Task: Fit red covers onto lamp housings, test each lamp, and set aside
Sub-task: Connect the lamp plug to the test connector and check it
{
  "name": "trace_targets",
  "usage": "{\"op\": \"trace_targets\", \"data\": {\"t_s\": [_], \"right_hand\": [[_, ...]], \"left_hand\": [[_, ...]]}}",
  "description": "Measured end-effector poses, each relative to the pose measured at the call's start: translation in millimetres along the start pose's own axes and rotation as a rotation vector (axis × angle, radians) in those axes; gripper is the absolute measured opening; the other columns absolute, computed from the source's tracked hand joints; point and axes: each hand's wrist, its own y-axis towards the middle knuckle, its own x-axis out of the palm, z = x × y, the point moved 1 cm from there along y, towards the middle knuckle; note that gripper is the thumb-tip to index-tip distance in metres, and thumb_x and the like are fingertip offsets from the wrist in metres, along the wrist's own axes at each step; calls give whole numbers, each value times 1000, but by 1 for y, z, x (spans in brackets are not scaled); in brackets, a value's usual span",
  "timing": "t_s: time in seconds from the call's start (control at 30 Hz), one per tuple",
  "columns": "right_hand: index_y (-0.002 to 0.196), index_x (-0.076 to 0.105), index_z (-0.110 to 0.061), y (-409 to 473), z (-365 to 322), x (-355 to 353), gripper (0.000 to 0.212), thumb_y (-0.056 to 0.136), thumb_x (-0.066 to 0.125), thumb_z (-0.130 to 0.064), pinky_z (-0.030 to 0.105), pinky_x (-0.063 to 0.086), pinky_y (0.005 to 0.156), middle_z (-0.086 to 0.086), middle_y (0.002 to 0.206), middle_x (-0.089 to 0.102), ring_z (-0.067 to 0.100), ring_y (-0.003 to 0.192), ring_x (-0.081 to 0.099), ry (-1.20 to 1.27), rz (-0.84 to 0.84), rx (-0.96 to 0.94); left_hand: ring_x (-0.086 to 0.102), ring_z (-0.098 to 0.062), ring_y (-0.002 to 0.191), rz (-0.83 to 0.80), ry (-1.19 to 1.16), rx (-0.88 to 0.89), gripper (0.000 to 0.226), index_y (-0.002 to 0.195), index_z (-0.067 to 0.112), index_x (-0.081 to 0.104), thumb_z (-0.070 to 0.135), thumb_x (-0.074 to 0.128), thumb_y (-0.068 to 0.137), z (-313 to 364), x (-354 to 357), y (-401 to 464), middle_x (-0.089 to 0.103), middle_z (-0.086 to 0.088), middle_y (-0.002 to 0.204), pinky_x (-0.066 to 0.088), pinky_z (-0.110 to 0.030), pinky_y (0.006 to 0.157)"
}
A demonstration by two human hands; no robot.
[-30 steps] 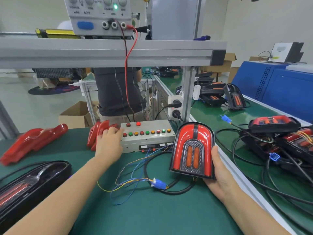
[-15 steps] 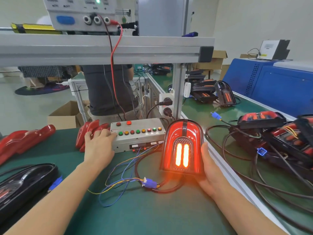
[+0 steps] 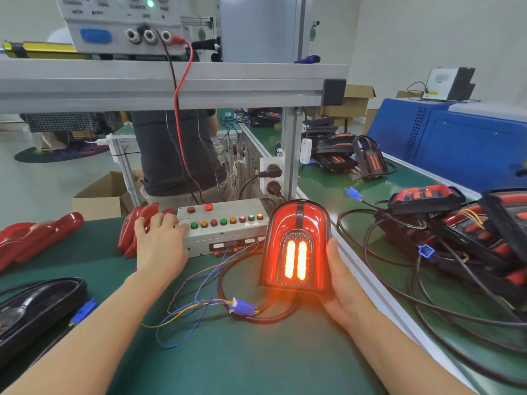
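A lamp with a red cover (image 3: 296, 246) stands tilted up on the green bench, its two centre strips glowing orange. My right hand (image 3: 342, 283) holds it from below and along its right side, fingers curled behind it. Its black cable runs to a blue connector (image 3: 242, 306) joined to thin coloured wires. My left hand (image 3: 159, 240) rests on the left end of the grey button box (image 3: 225, 223), fingers on its top by the green button. Loose red covers (image 3: 134, 226) lie just behind that hand, more red covers (image 3: 34, 238) at far left.
A black lamp housing (image 3: 34, 306) lies at the near left. Finished lamps with tangled cables (image 3: 456, 223) pile up on the right conveyor. A power supply (image 3: 119, 21) sits on the overhead aluminium shelf, with a red lead hanging down. A person stands behind the bench.
The lamp's centre strips were dark one second ago and now glow orange. My left hand stays on the button box and my right hand keeps holding the lamp.
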Motion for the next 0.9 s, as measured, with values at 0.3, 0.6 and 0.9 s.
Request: {"op": "trace_targets", "data": {"t_s": [0.3,0.6,0.9], "right_hand": [[133,57,-18,0,-1,-1,72,81,49,-68,41,56,87,12,125,67,27,114,65,23,38,13],[124,65,-20,-2,-2,0,66,84,43,-68,28,59,68,10,118,71,23,105,69,57,54,47],[126,63,-19,-2,-4,2,68,84,43,-69,29,59,70,12,119,70,25,107,68,69,51,42]], "left_hand": [[29,-25,131,-10,-5,-52,50,131,25,54,22,58,81,9,-2,-3,44,-2,136,9,-50,111],[-5,-28,147,-101,-279,103,67,151,27,15,15,43,92,94,-1,2,2,-6,161,-4,-54,115],[-13,-37,145,-215,-337,-18,70,149,39,14,46,50,89,120,2,9,-5,-7,161,-12,-65,108]]}}
